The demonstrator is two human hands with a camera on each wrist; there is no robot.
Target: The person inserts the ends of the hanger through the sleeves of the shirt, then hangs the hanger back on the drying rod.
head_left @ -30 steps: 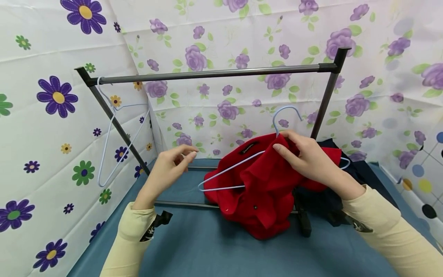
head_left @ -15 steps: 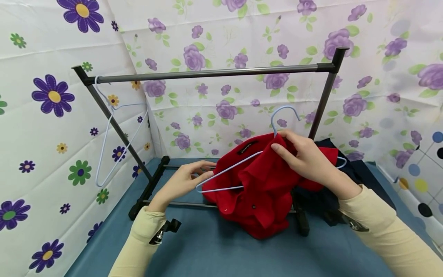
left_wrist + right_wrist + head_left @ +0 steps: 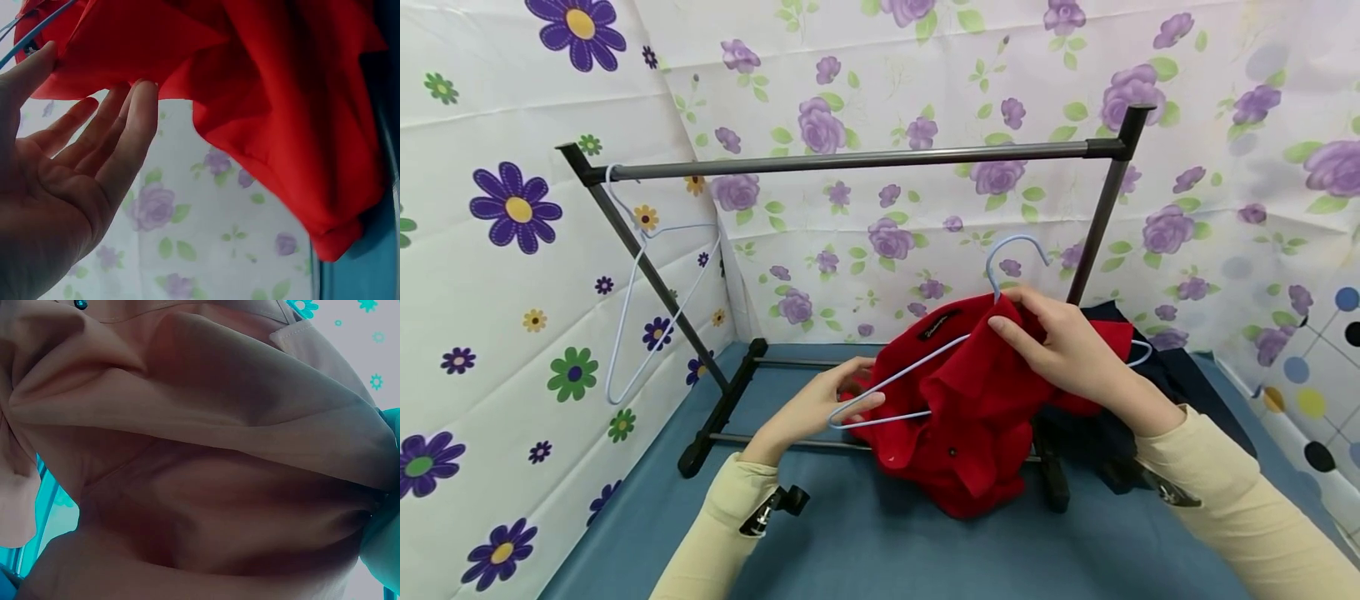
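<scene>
A red shirt [image 3: 973, 425] with a dark neck label hangs bunched on a pale blue hanger [image 3: 988, 267], whose hook stands up above the collar. My right hand [image 3: 1071, 346] grips the collar area beside the base of the hook, thumb in front. My left hand [image 3: 812, 408] is at the shirt's left side, its thumb by the hanger's bare left corner. In the left wrist view, the slightly bent fingers of my left hand [image 3: 69, 181] meet the shirt's edge [image 3: 162, 56], thumb apart from them. Folds of the shirt [image 3: 206, 425] fill the right wrist view in shifted colours.
A dark metal clothes rack [image 3: 850, 160] stands behind the shirt on a blue-covered surface [image 3: 850, 533]. One bare hanger [image 3: 627, 321] hangs at its left end. Dark navy cloth [image 3: 1187, 392] lies at the right. Flowered sheeting [image 3: 865, 75] encloses the back and sides.
My left hand has moved right and reached the shirt's left side, fingers passing behind the hanger's corner. The hanger and collar have dipped slightly; my right hand keeps its grip.
</scene>
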